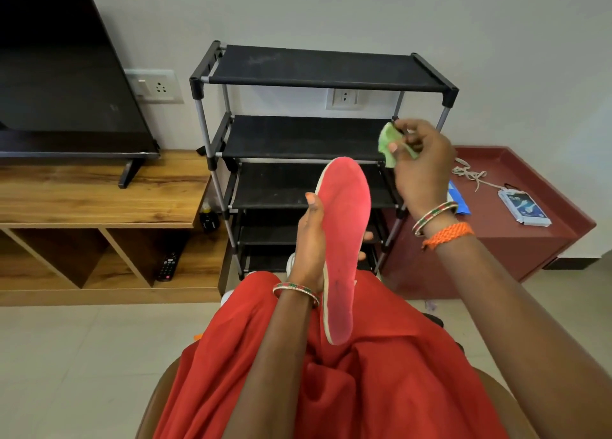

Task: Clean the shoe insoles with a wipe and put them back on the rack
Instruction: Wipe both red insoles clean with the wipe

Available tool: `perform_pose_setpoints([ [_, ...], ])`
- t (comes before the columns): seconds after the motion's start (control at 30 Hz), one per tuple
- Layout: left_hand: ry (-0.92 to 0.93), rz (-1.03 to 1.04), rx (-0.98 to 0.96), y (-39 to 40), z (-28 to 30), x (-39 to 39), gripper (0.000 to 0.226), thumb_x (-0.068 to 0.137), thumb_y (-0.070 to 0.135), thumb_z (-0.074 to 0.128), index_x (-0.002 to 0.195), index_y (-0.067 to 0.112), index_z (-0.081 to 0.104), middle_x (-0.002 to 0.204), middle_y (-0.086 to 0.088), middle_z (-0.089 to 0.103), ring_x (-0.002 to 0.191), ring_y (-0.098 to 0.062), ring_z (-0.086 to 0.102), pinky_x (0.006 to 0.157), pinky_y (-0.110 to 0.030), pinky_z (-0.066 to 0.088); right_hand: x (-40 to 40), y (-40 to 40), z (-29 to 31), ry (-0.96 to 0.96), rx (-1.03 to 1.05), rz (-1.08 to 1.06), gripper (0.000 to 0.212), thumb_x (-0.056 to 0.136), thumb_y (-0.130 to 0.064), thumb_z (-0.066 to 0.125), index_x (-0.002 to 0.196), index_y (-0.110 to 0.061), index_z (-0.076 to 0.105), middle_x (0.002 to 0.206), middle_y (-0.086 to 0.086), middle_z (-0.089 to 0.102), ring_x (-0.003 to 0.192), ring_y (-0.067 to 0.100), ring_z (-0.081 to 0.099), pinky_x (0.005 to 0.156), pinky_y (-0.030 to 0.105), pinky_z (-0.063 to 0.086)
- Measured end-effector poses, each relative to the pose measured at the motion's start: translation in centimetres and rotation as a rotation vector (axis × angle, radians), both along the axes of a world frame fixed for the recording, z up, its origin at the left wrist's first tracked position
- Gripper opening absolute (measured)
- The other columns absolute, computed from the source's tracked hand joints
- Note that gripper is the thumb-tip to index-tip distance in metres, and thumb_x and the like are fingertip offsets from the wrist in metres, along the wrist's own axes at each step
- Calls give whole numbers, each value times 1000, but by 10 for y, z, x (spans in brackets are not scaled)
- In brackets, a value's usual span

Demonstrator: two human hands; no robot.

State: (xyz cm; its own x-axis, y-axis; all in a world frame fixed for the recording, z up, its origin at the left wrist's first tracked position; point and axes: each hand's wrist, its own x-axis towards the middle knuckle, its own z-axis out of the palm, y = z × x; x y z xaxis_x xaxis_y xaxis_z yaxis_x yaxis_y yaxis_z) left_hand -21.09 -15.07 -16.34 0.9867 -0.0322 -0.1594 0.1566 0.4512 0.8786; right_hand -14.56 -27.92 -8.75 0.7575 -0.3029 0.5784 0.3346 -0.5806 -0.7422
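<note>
One red insole [344, 233] is held upright over the lap by the left hand [309, 243], with the thumb laid along its left edge and the fingertips [368, 236] curled round from behind, showing at its right edge. The toe end is pointed up toward the rack [318, 134] and the heel end is lowered toward the red garment [381, 372]. Faint dark marks are seen near the heel.

A crumpled green wipe [390, 144] is pinched between the thumb and curled fingers of the right hand [420, 160], which is raised above and to the right of the insole, apart from it. Bangles and an orange braided band are worn on the right wrist, and a bangle on the left.

The black fabric-shelved rack is stood against the wall straight ahead. To its left a wooden counter [99, 193] is seen, carrying a television [66, 74], with a remote control [169, 265] in the cubby beneath. To the right a maroon counter [530, 226] is set, on which a white cord [470, 173] and a wipes packet [525, 210] are laid.
</note>
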Motion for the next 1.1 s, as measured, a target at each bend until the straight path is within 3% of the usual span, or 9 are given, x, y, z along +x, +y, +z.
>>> perform_pose_setpoints([
  [0.07, 10, -12, -11, 3, -8, 2, 87, 69, 78, 34, 131, 19, 50, 105, -17, 70, 89, -36, 69, 56, -35, 54, -11, 6, 6, -92, -23, 33, 26, 81, 0, 62, 105, -10, 66, 86, -3, 60, 73, -3, 52, 66, 1, 39],
  [0.2, 37, -27, -3, 1, -10, 3, 81, 78, 78, 32, 127, 18, 54, 113, -18, 66, 84, -31, 69, 58, -36, 56, -29, 23, -10, -90, -313, 240, 25, 80, -2, 63, 104, -9, 69, 94, 1, 64, 88, 12, 57, 80, 13, 41],
  [0.3, 62, -9, 19, 8, -13, 4, 85, 72, 82, 35, 116, 15, 61, 89, -11, 71, 71, -25, 68, 67, -39, 57, -42, 27, -31, 25, -300, 300, 22, 81, -1, 66, 103, -7, 70, 93, 4, 64, 88, 13, 60, 80, 21, 49],
  [0.37, 48, -10, -10, 14, -14, 3, 71, 87, 70, 27, 103, 9, 61, 64, -4, 67, 54, -17, 64, 53, -29, 54, -52, 28, -41, 69, -305, 301, 22, 84, -1, 64, 104, -7, 70, 93, 3, 63, 88, 13, 60, 81, 27, 52],
  [0.43, 48, -47, -37, 15, -16, 4, 65, 93, 62, 24, 97, 10, 62, 61, -3, 66, 51, -15, 63, 48, -25, 52, -56, 29, -45, 63, -322, 274, 20, 85, -3, 63, 104, -7, 70, 92, 3, 63, 89, 15, 60, 81, 29, 52],
  [0.6, 48, -86, -1, -6, -8, -1, 81, 80, 70, 31, 123, 7, 58, 81, -10, 67, 59, -18, 63, 55, -28, 50, -37, 29, -22, -15, -215, 147, 18, 88, -10, 62, 103, -9, 70, 94, 4, 65, 83, 8, 56, 74, 0, 37],
  [0.8, 79, -111, -100, 1, -15, 1, 80, 86, 69, 26, 126, 5, 55, 76, -7, 68, 58, -17, 63, 50, -27, 49, -45, 20, -44, 61, -298, 205, 18, 90, -13, 59, 108, -13, 63, 95, 2, 61, 83, 7, 55, 70, 7, 41],
  [0.93, 48, -105, 21, -8, -9, -6, 72, 92, 61, 24, 126, 6, 56, 82, -6, 69, 66, -16, 66, 65, -32, 55, -41, 18, -41, 59, -257, 129, 14, 89, -11, 59, 102, -11, 65, 92, 2, 63, 80, 6, 53, 66, 2, 37],
  [1.1, 55, -96, 16, -12, -6, -5, 75, 87, 66, 29, 126, 8, 56, 91, -13, 67, 66, -16, 66, 59, -29, 54, -35, 20, -28, 38, -289, 159, 15, 91, -13, 59, 102, -11, 67, 95, 0, 63, 86, 5, 53, 70, 0, 35],
])
